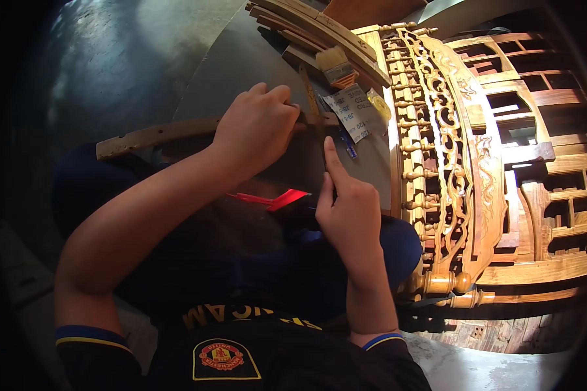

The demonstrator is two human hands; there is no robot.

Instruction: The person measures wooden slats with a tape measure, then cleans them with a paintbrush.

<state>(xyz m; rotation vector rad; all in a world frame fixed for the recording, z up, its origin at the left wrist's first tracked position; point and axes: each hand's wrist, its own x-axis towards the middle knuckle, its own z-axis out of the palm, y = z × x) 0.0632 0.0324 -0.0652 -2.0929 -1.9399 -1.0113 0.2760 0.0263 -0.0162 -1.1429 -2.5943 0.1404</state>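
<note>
My left hand (259,127) is closed in a fist around a curved wooden strip (143,137), which runs out to the left past my forearm. The strip's short right end shows beyond my knuckles. My right hand (350,202) is closed on a narrow, file-like tool (311,94), with the index finger stretched along it. That tool lies across the strip near its right end, pointing away from me. Its handle is mostly hidden in my palm. Just right of the tool lies a sheet of printed sandpaper (357,112).
A wide brush (336,65) lies beyond the sandpaper, a blue pen (349,144) nearer. Curved wooden pieces (319,29) are stacked at the far side of the dark work surface (235,72). Carved wooden railing (447,130) and frames stand on the right. A bright red piece (284,199) lies below my hands.
</note>
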